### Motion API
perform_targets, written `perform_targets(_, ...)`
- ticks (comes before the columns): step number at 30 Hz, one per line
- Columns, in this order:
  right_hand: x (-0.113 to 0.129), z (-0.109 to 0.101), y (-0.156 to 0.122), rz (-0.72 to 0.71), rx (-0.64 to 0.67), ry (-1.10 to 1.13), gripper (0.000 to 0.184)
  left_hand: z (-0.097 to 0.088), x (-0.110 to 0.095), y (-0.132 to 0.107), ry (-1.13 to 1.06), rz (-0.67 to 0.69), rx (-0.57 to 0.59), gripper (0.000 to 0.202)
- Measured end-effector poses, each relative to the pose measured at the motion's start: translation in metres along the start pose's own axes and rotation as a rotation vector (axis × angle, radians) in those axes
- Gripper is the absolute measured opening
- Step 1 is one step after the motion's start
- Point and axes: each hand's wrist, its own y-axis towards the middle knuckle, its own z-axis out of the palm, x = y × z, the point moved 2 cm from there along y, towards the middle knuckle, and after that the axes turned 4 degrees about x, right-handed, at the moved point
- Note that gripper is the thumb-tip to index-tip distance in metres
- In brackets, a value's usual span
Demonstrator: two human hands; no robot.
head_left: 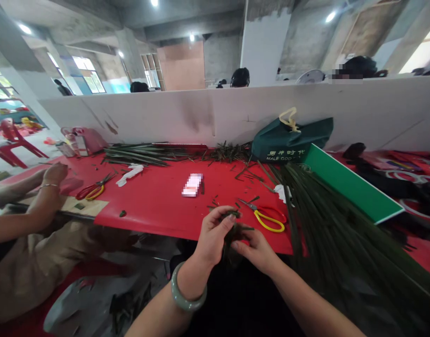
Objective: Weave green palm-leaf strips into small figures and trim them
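A small bundle of folded dark green leaf strips [238, 229] is between my two hands, close to the table's front edge. My left hand [215, 234] is closed around its left side, the thumb pressed on top. On the other side my right hand [256, 247] pinches the lower right part with thumb and fingers. One short strip end sticks out to the right. The bundle's shape is partly hidden by my fingers. Just beyond my right hand lie scissors [269, 220] with red and yellow handles.
Long green leaves [327, 229] spread at right beside a green board [352, 185] and dark green bag [288, 140]. More leaves [148, 153] lie at the back of the red table [148, 201]. Another person's hands [55, 175] are at left, near other scissors [95, 188].
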Motion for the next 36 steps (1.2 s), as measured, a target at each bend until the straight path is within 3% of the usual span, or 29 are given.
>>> perform_targets(3,-0.008,0.004,0.004,0.058,-0.118,0.154,0.020,-0.003,0.005,0.001,0.044,0.004,0.000,0.024)
perform_targets(6,-0.015,0.003,0.005,0.095,-0.219,0.253,0.020,-0.008,0.009,0.003,0.022,0.052,0.004,0.048)
perform_targets(9,-0.017,-0.002,0.003,0.138,-0.337,0.309,0.018,-0.016,0.015,0.006,-0.049,0.101,-0.058,0.064)
perform_targets(12,-0.018,-0.001,0.000,0.155,-0.352,0.376,0.019,-0.020,0.026,0.008,-0.130,0.006,-0.082,0.056)
perform_targets(17,-0.022,0.006,-0.004,0.153,-0.252,0.322,0.023,-0.011,0.033,0.004,-0.099,-0.226,0.079,0.026)
perform_targets(22,-0.018,-0.019,-0.012,0.184,-0.048,0.016,0.020,-0.010,0.027,0.004,-0.064,-0.186,-0.023,0.011)
perform_targets(23,-0.014,-0.030,-0.013,0.185,-0.075,0.012,0.022,-0.010,0.026,0.004,-0.058,-0.178,-0.027,0.010)
perform_targets(26,0.001,-0.059,-0.014,0.119,-0.315,0.174,0.022,-0.007,0.028,0.001,-0.029,-0.179,0.006,0.009)
perform_targets(28,0.012,-0.066,-0.011,0.051,-0.385,0.252,0.025,-0.002,0.031,-0.003,-0.012,-0.202,0.070,0.010)
perform_targets(31,0.020,-0.063,-0.004,0.030,-0.435,0.218,0.019,0.004,0.034,-0.007,0.005,-0.241,0.137,0.010)
perform_targets(36,0.008,-0.048,-0.008,0.041,-0.499,0.160,0.011,0.006,0.030,-0.010,-0.075,-0.239,0.057,0.009)
